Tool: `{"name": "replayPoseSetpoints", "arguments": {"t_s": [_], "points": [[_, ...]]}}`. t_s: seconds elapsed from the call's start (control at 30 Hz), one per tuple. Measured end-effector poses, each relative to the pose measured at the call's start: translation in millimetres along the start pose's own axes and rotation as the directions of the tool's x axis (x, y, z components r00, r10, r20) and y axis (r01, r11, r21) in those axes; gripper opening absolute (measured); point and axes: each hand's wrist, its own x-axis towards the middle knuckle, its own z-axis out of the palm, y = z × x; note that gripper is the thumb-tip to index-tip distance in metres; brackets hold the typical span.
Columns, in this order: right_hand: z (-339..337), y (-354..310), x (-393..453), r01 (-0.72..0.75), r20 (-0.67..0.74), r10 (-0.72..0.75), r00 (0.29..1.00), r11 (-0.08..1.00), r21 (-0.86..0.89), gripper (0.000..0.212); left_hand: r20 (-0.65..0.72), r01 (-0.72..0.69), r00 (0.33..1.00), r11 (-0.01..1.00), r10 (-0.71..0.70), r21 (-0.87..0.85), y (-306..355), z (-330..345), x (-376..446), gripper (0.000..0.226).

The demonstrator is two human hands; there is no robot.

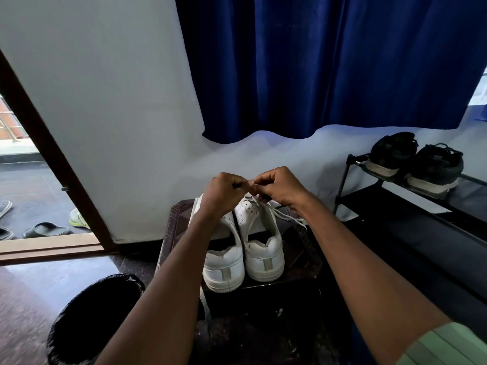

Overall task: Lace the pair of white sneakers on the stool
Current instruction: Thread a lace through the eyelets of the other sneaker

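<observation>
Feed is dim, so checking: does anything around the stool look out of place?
One loose white lace dangles off the dark stool's front-left edge, beside the left white sneaker, away from both hands. Nothing else stands out.

Two bare forearms reach into the head view from the bottom edge, both uncovered from the wrist up to where the frame cuts them off. The left hand (224,192) wears no ring, watch, band or glove on the side that shows. The right hand (276,187) is likewise bare, its knuckles and the back of the hand in plain sight. At the lower right corner, the right upper arm carries the edge of a short sleeve (445,346) in pale sage green, with soft folds running across the fabric. No sleeve shows on the left arm.
</observation>
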Motion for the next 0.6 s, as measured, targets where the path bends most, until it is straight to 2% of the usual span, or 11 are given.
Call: {"name": "replayPoseSetpoints", "arguments": {"t_s": [0.1, 0.17, 0.27, 0.33, 0.47, 0.5, 0.6], "points": [[1.0, 4.5, 3.6, -0.002, -0.116, -0.012, 0.993, 0.993, -0.119, 0.007, 0.032, 0.036, 0.999, 0.999, -0.036, 0.014, 5.6, -3.0, -4.0, 0.022], [-0.7, 7.7, 5.8, -0.021, -0.164, -0.010, 0.986, 0.982, -0.188, 0.005, 0.112, 0.072, 0.990, 0.992, -0.083, 0.102, 7.1, -4.5, -4.5, 0.026], [-1.5, 9.1, 6.3, -0.034, -0.161, -0.004, 0.987, 0.973, -0.228, 0.006, 0.294, 0.144, 0.934, 0.966, -0.204, 0.213, 15.8, -9.9, -8.3, 0.033], [-0.4, 9.6, 6.3, -0.029, -0.153, -0.012, 0.988, 0.964, -0.263, 0.007, 0.342, 0.114, 0.914, 0.946, -0.219, 0.303, 28.1, -9.3, -13.1, 0.042], [3.8, 9.0, 5.2, -0.016, -0.153, -0.039, 0.987, 0.939, -0.343, 0.007, 0.252, 0.179, 0.923, 0.904, -0.291, 0.389, 37.2, 5.3, -20.6, 0.083], [4.6, 9.2, 5.3, -0.015, -0.150, -0.042, 0.988, 0.931, -0.365, 0.008, 0.214, 0.200, 0.928, 0.893, -0.305, 0.403, 37.3, 8.1, -20.9, 0.084], [6.7, 10.0, 4.5, -0.019, -0.156, -0.045, 0.987, 0.921, -0.389, 0.007, 0.121, 0.226, 0.946, 0.878, -0.302, 0.422, 42.4, 6.2, -22.0, 0.055]]}}
